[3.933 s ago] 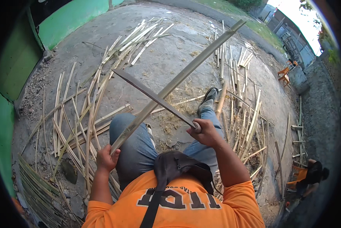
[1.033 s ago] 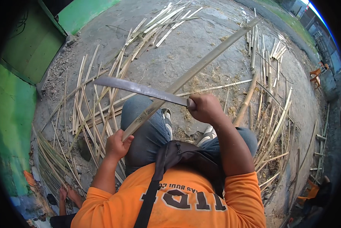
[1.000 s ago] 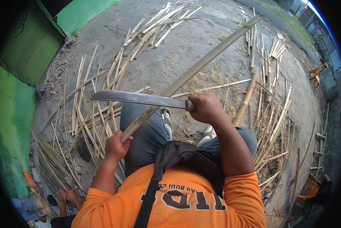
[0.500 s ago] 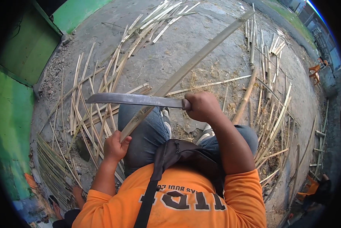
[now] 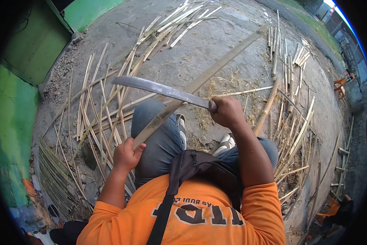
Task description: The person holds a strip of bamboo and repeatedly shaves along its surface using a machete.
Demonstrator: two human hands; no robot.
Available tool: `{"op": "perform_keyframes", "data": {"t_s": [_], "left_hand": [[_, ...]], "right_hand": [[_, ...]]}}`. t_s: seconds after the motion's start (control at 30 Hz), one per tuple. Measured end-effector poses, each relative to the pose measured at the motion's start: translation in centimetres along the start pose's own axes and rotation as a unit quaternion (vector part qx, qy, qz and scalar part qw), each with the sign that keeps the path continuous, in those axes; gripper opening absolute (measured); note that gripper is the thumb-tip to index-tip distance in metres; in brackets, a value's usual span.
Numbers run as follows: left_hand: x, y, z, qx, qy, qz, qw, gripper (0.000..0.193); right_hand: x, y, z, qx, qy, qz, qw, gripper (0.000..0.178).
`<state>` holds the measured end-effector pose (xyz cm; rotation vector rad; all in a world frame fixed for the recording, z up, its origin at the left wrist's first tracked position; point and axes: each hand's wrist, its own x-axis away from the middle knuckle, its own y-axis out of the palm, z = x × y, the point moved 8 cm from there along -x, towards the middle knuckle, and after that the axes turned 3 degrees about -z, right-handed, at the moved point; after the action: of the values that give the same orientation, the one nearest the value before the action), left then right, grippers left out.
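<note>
My left hand [image 5: 128, 154] is closed around the near end of a long split bamboo piece [image 5: 217, 68], which slants up and away to the right past my bent knee. In my right hand [image 5: 229, 112] I grip the handle of a machete [image 5: 159, 88]. Its long, curved steel blade points left and crosses over the bamboo, about midway along it. Whether the edge touches the bamboo at the crossing I cannot tell. The bamboo's inner face shows node marks close to my left hand.
Split bamboo strips [image 5: 95, 102] lie loosely on the concrete to the left, with thin green strips [image 5: 57, 179] nearer me. More strips [image 5: 181, 24] lie at the far side. Bamboo poles [image 5: 269, 104] and strips spread on the right. A green wall [image 5: 16, 118] stands left; orange chairs [image 5: 339, 87] stand right.
The machete has slid along the bamboo, away from my left hand and to the right, its tip now tilted farther up. My left hand keeps its hold on the bamboo.
</note>
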<state>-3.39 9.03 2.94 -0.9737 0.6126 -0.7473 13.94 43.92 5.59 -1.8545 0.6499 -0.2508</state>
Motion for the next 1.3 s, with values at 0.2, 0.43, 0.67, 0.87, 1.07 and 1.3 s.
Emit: {"op": "perform_keyframes", "data": {"t_s": [0.2, 0.43, 0.67, 0.87, 1.07, 1.3], "left_hand": [[-0.1, 0.2, -0.1, -0.015, 0.002, -0.011, 1.0, 0.069], [-0.2, 0.8, -0.4, 0.013, 0.001, -0.016, 1.0, 0.068], [-0.4, 0.5, 0.0, -0.009, 0.009, -0.006, 1.0, 0.068], [-0.4, 0.7, -0.2, -0.024, 0.01, -0.021, 0.999, 0.068], [-0.5, 0.9, -0.7, 0.023, 0.01, -0.024, 0.999, 0.07], [-0.4, 0.6, -0.2, -0.013, 0.007, -0.018, 1.0, 0.072]], "right_hand": [[-0.2, -1.7, 8.6, -0.163, 0.167, 0.043, 0.971, 0.029], [0.8, 0.2, -2.2, -0.075, -0.025, -0.079, 0.994, 0.021], [-1.1, -0.8, 4.0, -0.094, 0.079, -0.029, 0.992, 0.026], [0.1, 0.7, 0.9, -0.149, 0.024, -0.08, 0.985, 0.026], [-0.2, -1.2, 0.0, -0.004, -0.073, -0.046, 0.996, 0.017], [-0.3, -2.0, 3.2, -0.13, 0.065, -0.032, 0.989, 0.024]]}}
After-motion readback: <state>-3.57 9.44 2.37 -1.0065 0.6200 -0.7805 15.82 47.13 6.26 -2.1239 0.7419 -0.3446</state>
